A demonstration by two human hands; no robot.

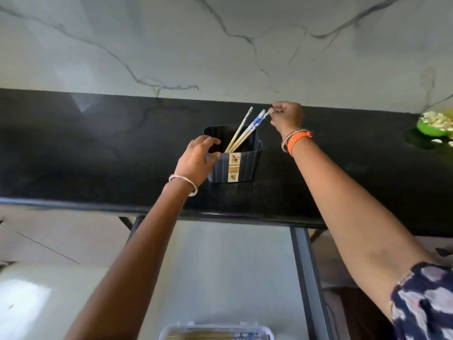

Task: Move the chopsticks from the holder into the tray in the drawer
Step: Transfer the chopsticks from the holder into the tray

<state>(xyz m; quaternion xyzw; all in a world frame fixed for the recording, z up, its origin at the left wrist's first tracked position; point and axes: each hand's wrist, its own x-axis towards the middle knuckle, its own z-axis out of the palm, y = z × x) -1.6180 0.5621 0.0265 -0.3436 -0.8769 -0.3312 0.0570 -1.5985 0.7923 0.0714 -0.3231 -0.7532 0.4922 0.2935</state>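
A dark blue striped holder (241,165) with a butterfly label stands on the black countertop (98,155). Several chopsticks (245,132) with blue-and-white tops lean out of it toward the upper right. My left hand (197,159) grips the holder's left rim. My right hand (286,116) pinches the top end of one chopstick beyond the holder's right side. Below the counter an open drawer (220,266) shows a clear plastic tray (215,332) at the bottom edge, with chopsticks lying in it.
A green bowl (432,127) of pale pieces sits at the counter's far right. A marble wall (220,45) rises behind the counter. The drawer's grey metal side rail (308,278) runs down on the right.
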